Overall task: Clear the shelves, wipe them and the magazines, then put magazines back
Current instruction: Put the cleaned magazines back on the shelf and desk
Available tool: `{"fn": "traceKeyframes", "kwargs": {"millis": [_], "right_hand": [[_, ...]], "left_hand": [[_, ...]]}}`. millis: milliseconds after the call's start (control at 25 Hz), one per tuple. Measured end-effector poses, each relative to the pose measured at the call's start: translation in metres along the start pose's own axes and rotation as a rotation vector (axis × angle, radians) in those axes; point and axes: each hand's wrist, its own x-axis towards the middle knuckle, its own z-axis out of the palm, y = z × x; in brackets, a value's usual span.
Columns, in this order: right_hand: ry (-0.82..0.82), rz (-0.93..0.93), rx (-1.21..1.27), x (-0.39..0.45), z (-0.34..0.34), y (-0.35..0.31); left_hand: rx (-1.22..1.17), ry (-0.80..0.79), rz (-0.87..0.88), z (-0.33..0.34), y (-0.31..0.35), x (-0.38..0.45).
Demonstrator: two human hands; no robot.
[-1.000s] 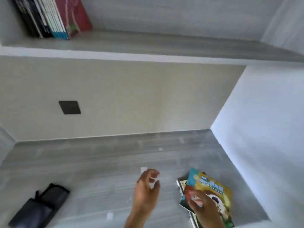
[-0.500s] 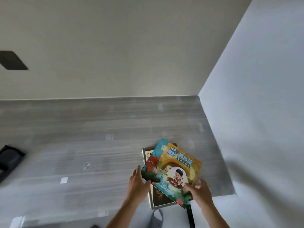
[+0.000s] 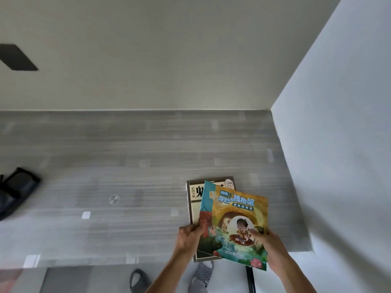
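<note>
Grey wood-grain desk (image 3: 131, 187) is seen bearing a small magazine stack (image 3: 230, 220) near its right front corner (cleared from the shelves, seemingly; wiping and return judged undone), pinched by the left hand (image 3: 189, 236) and right hand (image 3: 267, 243) at opposite lower edges, long axes running front-to-back, titles pointing away.

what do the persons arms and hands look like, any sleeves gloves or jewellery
Both forearms are bare as far as the frame shows, with no sleeves in view. The left hand and right hand wear no gloves, and no rings, watch or bracelet show on the visible fingers and wrists. Nothing is marked on them.
</note>
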Motion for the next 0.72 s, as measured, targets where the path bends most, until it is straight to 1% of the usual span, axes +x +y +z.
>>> {"fn": "traceKeyframes", "kwargs": {"millis": [80, 160, 240, 320, 400, 440, 560, 640, 720], "right_hand": [[-0.051, 0.014, 0.037, -0.002, -0.001, 0.004], [-0.066, 0.005, 0.024, -0.007, 0.000, 0.000], [-0.058, 0.004, 0.031, -0.006, 0.000, -0.002], [-0.057, 0.016, 0.109, -0.005, -0.002, 0.000], [-0.019, 0.040, 0.198, -0.006, -0.003, 0.005], [-0.013, 0.035, 0.253, -0.007, -0.002, 0.010], [0.003, 0.006, 0.379, -0.020, 0.010, 0.016], [-0.020, -0.098, 0.390, -0.036, 0.024, 0.004], [-0.043, -0.256, 0.351, -0.054, 0.044, -0.014]], "left_hand": [[-0.195, 0.056, -0.079, -0.002, 0.000, 0.002], [-0.389, 0.108, -0.157, -0.006, -0.003, 0.009], [-0.470, 0.067, -0.205, -0.004, -0.005, 0.017], [-0.459, -0.028, -0.225, 0.006, -0.002, 0.020], [-0.372, -0.092, -0.168, 0.015, 0.002, 0.021], [-0.361, -0.089, -0.131, 0.015, 0.004, 0.019], [-0.338, 0.023, -0.064, 0.008, 0.006, 0.018], [-0.408, 0.031, 0.008, -0.009, 0.009, 0.008], [-0.427, 0.075, 0.054, -0.038, 0.011, -0.007]]}}
